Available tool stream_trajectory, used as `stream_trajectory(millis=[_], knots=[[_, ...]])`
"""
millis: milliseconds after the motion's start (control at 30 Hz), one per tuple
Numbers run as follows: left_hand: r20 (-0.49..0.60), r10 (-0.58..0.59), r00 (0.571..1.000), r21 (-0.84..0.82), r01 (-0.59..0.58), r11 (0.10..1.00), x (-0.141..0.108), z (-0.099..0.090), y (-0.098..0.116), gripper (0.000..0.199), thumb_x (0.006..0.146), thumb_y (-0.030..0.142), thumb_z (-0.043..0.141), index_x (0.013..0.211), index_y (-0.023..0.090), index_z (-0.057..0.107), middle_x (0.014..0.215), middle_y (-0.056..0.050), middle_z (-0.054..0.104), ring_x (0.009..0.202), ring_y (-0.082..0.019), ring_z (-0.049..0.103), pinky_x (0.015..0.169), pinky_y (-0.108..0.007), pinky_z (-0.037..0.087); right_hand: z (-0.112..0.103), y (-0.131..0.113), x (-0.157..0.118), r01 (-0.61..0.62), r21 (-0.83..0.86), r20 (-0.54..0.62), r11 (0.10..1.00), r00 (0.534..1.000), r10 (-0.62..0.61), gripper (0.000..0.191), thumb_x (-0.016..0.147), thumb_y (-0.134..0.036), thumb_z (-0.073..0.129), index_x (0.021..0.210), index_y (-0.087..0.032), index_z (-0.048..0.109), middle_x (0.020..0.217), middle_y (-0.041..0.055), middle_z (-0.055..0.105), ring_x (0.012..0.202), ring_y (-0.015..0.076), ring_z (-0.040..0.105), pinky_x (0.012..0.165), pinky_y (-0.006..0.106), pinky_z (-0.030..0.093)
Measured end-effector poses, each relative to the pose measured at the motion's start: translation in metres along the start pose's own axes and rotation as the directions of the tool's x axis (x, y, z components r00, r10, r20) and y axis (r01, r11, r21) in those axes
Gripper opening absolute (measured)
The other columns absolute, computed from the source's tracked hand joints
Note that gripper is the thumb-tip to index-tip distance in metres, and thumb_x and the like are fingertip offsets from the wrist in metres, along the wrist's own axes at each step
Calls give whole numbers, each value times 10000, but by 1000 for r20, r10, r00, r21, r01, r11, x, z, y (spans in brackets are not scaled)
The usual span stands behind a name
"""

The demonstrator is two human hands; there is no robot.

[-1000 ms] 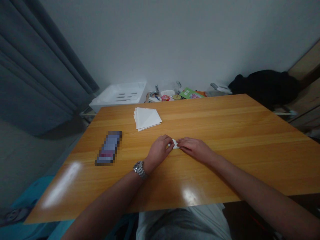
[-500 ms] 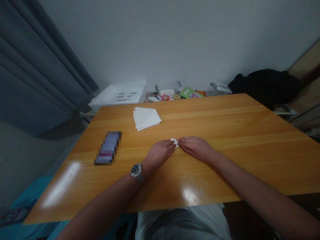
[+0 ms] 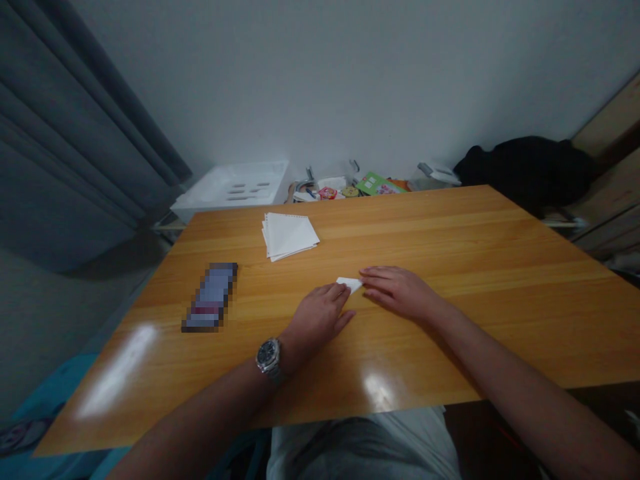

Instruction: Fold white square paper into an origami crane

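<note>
A small folded piece of white paper [image 3: 351, 284] lies on the wooden table [image 3: 425, 233], between my two hands. My left hand [image 3: 323, 312], with a metal watch at the wrist, rests its fingertips on the paper's left part; its thumb is spread away to the right. At the paper's right tip are the fingers of my right hand [image 3: 395, 290], stretched out low over the table with the thumb apart. Beyond my left hand lies a stack of white sheets [image 3: 291, 235].
A phone [image 3: 211, 297] with a blurred screen lies on the left of the table. Behind the far edge are a white plastic tray [image 3: 250, 187], a green booklet [image 3: 377, 184], assorted small items and a black cloth heap [image 3: 530, 170].
Both hands have opened somewhat, their thumbs moving away from the fingers. More of the folded paper shows between them. The view has shifted slightly.
</note>
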State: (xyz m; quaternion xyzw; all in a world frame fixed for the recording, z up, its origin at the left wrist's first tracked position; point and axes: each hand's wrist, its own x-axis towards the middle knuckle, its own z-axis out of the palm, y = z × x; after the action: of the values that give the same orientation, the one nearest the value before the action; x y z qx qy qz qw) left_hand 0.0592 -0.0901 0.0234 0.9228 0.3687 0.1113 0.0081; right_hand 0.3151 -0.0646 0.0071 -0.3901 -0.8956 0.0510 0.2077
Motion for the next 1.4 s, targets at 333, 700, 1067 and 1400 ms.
stream_trajectory(millis=[333,700,1067,1400], knots=[[-7,0,1000,15,0,1000,0,4,2,462,1013,380,501,1384,105,515,1358,-161,601,1241,-276,584,1049,-393,493,0,8,-3,-5,-6,46,1000,999,5,342,1012,-356,518,1261,-204,696,1350,108,658,1220,270,633,1035,460,523],[-3,12,1000,23,-12,1000,-1,1,4,467,1023,374,478,1403,103,501,1344,-153,597,1211,-269,580,1041,-401,502,-6,2,-3,-14,-20,91,1000,996,16,393,1018,-396,497,1333,-213,645,1391,110,626,1261,264,597,1063,448,494],[10,-6,1000,-9,7,1000,0,3,2,440,1019,371,476,1383,126,507,1328,-149,599,1200,-272,585,1016,-408,513,-2,3,-3,4,-52,153,999,988,4,401,1028,-380,458,1392,-288,596,1461,92,566,1326,270,532,1104,489,428],[13,-24,1000,-10,24,1000,0,4,2,459,1005,385,511,1385,129,501,1352,-137,584,1196,-277,582,1003,-404,523,2,-5,-14,10,-134,188,991,982,16,580,1014,-509,441,1529,-242,419,1560,135,441,1418,312,430,1149,517,376]])
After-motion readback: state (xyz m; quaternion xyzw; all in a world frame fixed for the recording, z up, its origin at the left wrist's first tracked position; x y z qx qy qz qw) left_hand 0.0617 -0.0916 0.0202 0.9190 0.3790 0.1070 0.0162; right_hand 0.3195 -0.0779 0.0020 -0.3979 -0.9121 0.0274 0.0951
